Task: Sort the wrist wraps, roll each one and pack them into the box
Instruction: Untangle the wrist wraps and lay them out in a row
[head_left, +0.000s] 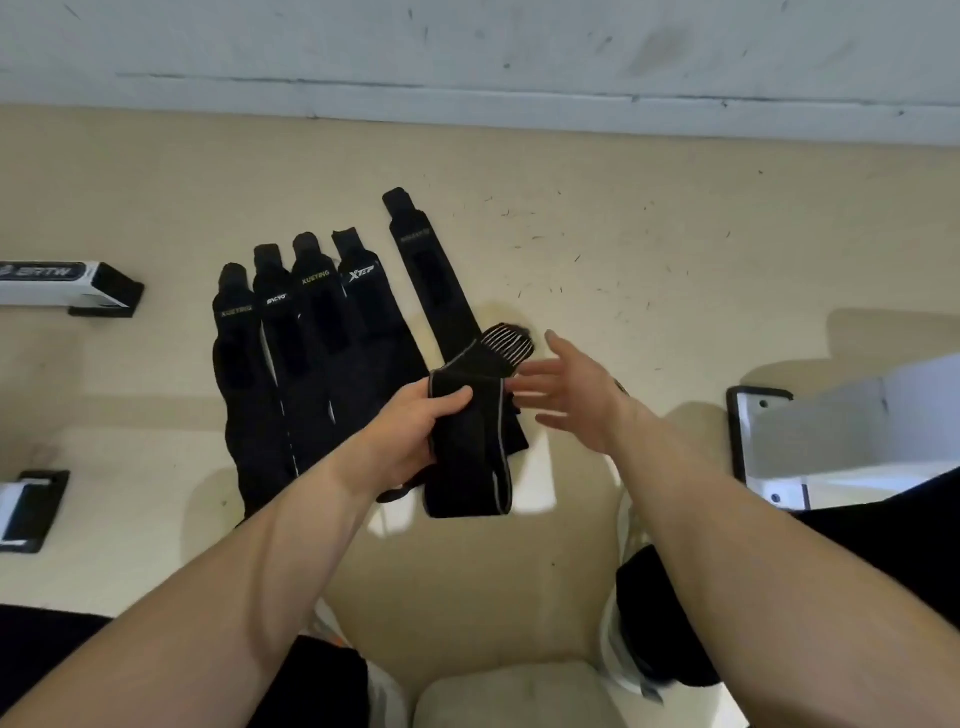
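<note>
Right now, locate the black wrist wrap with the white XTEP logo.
Head view: the black XTEP wrist wrap lies rightmost in the row, beside the yellow-lettered black wrap.

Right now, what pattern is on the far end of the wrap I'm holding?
Thin white stripes on black; left hand grips the wrap. Head view.

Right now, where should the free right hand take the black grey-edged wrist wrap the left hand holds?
Likely the white-striped end of the black grey-edged wrist wrap, pinched from the right. It sticks out free past the left hand, pointing toward the open right hand; the lower part hangs doubled over.
</note>
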